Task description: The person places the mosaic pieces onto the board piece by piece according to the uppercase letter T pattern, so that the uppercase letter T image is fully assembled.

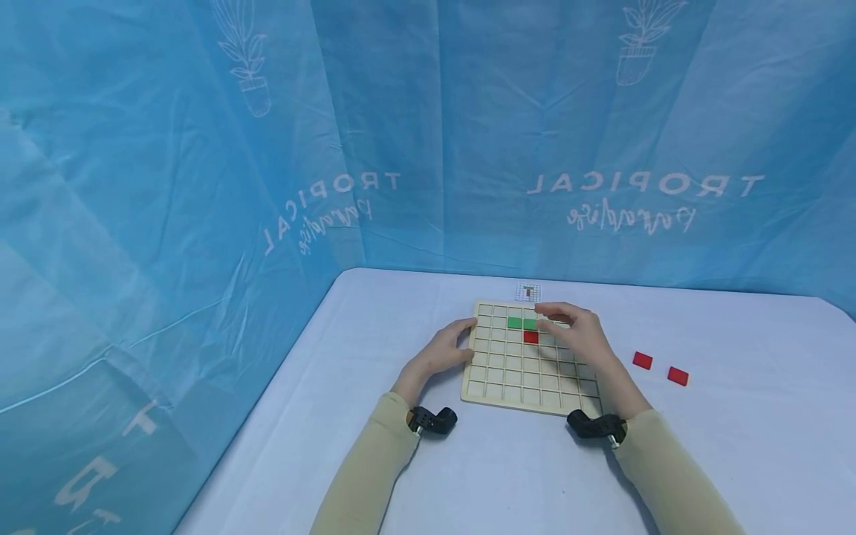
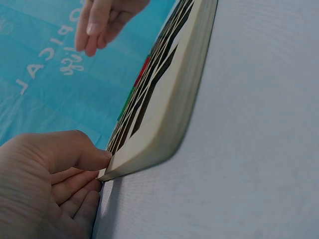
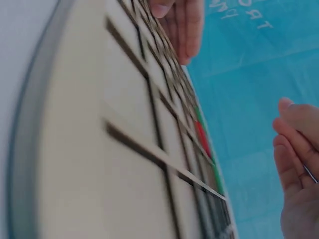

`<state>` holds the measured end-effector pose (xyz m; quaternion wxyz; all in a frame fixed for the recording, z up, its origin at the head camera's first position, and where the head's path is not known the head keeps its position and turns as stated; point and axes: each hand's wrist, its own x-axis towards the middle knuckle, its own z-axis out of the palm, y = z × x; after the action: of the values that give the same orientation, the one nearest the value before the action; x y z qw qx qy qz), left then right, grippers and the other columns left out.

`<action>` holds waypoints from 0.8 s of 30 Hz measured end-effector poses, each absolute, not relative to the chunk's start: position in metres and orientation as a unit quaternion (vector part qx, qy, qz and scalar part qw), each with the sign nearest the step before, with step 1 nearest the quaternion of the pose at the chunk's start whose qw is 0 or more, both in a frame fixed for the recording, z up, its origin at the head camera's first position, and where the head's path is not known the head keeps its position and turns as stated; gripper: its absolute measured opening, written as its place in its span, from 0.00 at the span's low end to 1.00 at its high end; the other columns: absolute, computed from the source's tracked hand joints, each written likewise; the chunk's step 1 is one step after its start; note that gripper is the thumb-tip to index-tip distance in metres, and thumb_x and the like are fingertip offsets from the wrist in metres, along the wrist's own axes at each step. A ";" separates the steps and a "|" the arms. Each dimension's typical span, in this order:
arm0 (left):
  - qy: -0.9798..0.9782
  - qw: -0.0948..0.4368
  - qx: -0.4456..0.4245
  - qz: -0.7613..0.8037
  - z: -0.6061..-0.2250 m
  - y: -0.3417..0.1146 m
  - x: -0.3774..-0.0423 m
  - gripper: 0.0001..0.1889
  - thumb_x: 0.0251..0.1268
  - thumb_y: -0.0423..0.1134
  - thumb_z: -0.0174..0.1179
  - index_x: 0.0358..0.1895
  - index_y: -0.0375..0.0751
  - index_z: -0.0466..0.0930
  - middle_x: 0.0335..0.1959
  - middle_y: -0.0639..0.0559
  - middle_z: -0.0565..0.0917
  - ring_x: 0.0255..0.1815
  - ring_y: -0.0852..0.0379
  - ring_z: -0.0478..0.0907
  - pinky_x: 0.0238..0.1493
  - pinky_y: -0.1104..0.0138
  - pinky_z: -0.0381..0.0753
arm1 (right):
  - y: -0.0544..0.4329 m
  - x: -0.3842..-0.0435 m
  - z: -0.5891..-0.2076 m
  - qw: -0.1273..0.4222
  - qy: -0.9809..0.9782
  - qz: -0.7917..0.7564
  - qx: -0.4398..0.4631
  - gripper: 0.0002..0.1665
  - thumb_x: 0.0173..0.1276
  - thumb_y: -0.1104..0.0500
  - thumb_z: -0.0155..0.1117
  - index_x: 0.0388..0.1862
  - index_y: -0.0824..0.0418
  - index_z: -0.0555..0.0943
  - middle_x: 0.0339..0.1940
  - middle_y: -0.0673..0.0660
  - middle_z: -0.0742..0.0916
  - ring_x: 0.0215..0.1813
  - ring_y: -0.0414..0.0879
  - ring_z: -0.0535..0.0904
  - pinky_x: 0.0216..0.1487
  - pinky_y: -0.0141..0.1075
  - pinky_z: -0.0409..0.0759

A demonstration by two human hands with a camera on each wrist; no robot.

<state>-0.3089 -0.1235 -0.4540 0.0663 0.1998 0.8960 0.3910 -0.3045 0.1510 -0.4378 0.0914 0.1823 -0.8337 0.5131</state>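
Observation:
A pale square grid board [image 1: 495, 377] lies on the white table, with several shallow cells. Two green tiles [image 1: 514, 323] sit side by side in an upper row, and a red tile [image 1: 530, 337] fills a cell just below. My left hand [image 1: 441, 349] holds the board's left edge; in the left wrist view its thumb [image 2: 92, 155] lies on the rim, fingers at the side. Above the board hovers my right hand [image 1: 578, 331], fingers and thumb apart, nothing between them. Its thumb overlaps the right end of the green tiles in the head view.
Two loose red tiles [image 1: 643, 360] lie on the table to the right of the board. Behind the board is a small card [image 1: 528, 292] printed with a coloured grid pattern. A blue printed curtain [image 1: 488, 134] hangs at the back and left.

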 end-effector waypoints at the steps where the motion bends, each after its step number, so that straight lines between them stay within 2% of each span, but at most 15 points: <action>1: 0.897 0.066 0.199 0.390 -0.454 -0.124 -0.309 0.36 0.57 0.31 0.56 0.72 0.37 0.57 0.71 0.46 0.61 0.72 0.52 0.54 0.70 0.63 0.55 | 0.154 -0.303 -0.435 0.092 -0.835 0.512 0.178 0.23 0.65 0.55 0.64 0.57 0.62 0.78 0.52 0.59 0.83 0.56 0.55 0.77 0.57 0.51 0.75; 2: 0.897 0.066 0.197 0.390 -0.454 -0.124 -0.309 0.36 0.57 0.31 0.56 0.72 0.37 0.57 0.71 0.46 0.61 0.72 0.52 0.54 0.70 0.63 0.55 | 0.157 -0.301 -0.431 0.093 -0.837 0.510 0.173 0.23 0.65 0.54 0.64 0.57 0.62 0.78 0.52 0.59 0.83 0.56 0.54 0.76 0.57 0.50 0.75; 6: 0.897 0.066 0.195 0.390 -0.454 -0.124 -0.310 0.36 0.56 0.31 0.56 0.72 0.38 0.57 0.71 0.47 0.61 0.72 0.52 0.54 0.70 0.63 0.55 | 0.188 -0.302 -0.436 0.122 -0.851 0.484 0.160 0.26 0.65 0.45 0.63 0.59 0.54 0.78 0.53 0.53 0.83 0.57 0.47 0.76 0.55 0.34 0.77; 7: 0.897 0.068 0.194 0.391 -0.454 -0.124 -0.310 0.36 0.57 0.31 0.56 0.72 0.38 0.57 0.71 0.47 0.61 0.72 0.53 0.54 0.70 0.63 0.55 | 0.197 -0.300 -0.435 0.126 -0.854 0.480 0.154 0.26 0.65 0.45 0.63 0.59 0.54 0.78 0.54 0.54 0.83 0.57 0.48 0.76 0.55 0.35 0.77; 8: 0.897 0.069 0.194 0.392 -0.453 -0.124 -0.309 0.36 0.56 0.31 0.56 0.72 0.38 0.57 0.71 0.47 0.61 0.72 0.53 0.54 0.70 0.63 0.55 | 0.210 -0.300 -0.439 0.136 -0.858 0.471 0.150 0.26 0.65 0.44 0.62 0.59 0.51 0.78 0.54 0.52 0.83 0.57 0.44 0.76 0.54 0.31 0.76; 9: 0.897 0.069 0.194 0.391 -0.453 -0.123 -0.309 0.36 0.56 0.31 0.56 0.72 0.38 0.57 0.71 0.47 0.61 0.72 0.53 0.54 0.70 0.63 0.55 | 0.219 -0.296 -0.437 0.141 -0.863 0.465 0.138 0.26 0.65 0.44 0.62 0.59 0.51 0.78 0.54 0.52 0.82 0.56 0.44 0.76 0.51 0.26 0.76; 11: 0.897 0.072 0.195 0.389 -0.454 -0.123 -0.310 0.36 0.57 0.32 0.56 0.72 0.39 0.57 0.71 0.47 0.61 0.72 0.53 0.54 0.70 0.63 0.54 | 0.238 -0.281 -0.429 0.137 -0.873 0.455 0.113 0.28 0.65 0.44 0.63 0.61 0.54 0.77 0.55 0.55 0.82 0.57 0.46 0.76 0.49 0.23 0.75; 14: 0.899 0.070 0.196 0.385 -0.454 -0.123 -0.311 0.36 0.57 0.32 0.57 0.72 0.39 0.57 0.71 0.47 0.61 0.72 0.52 0.54 0.71 0.63 0.54 | 0.266 -0.258 -0.418 0.128 -0.886 0.441 0.068 0.31 0.65 0.43 0.61 0.62 0.56 0.75 0.57 0.57 0.80 0.53 0.35 0.75 0.43 0.15 0.72; 15: 0.899 0.070 0.197 0.384 -0.454 -0.123 -0.312 0.36 0.58 0.33 0.57 0.72 0.39 0.57 0.71 0.47 0.61 0.72 0.53 0.54 0.70 0.63 0.54 | 0.272 -0.249 -0.411 0.123 -0.888 0.439 0.054 0.31 0.65 0.43 0.61 0.62 0.58 0.74 0.57 0.58 0.80 0.52 0.33 0.75 0.42 0.14 0.72; 18: 0.900 0.070 0.194 0.384 -0.452 -0.123 -0.311 0.36 0.58 0.33 0.57 0.72 0.39 0.57 0.71 0.47 0.61 0.72 0.52 0.54 0.70 0.63 0.54 | 0.299 -0.235 -0.414 0.124 -0.890 0.437 0.042 0.31 0.66 0.44 0.61 0.63 0.60 0.73 0.55 0.51 0.80 0.47 0.20 0.70 0.39 0.13 0.71; 24: 0.899 0.072 0.189 0.388 -0.454 -0.122 -0.310 0.36 0.57 0.32 0.57 0.72 0.39 0.57 0.71 0.47 0.61 0.72 0.52 0.53 0.71 0.63 0.54 | 0.327 -0.220 -0.429 0.125 -0.894 0.429 0.028 0.31 0.67 0.46 0.61 0.63 0.62 0.73 0.50 0.36 0.80 0.46 0.17 0.69 0.37 0.11 0.68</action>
<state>-0.3097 -0.1219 -0.4537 0.0717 0.1886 0.8992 0.3881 -0.2198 0.3273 -0.4293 0.1253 0.0275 -0.8943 0.4287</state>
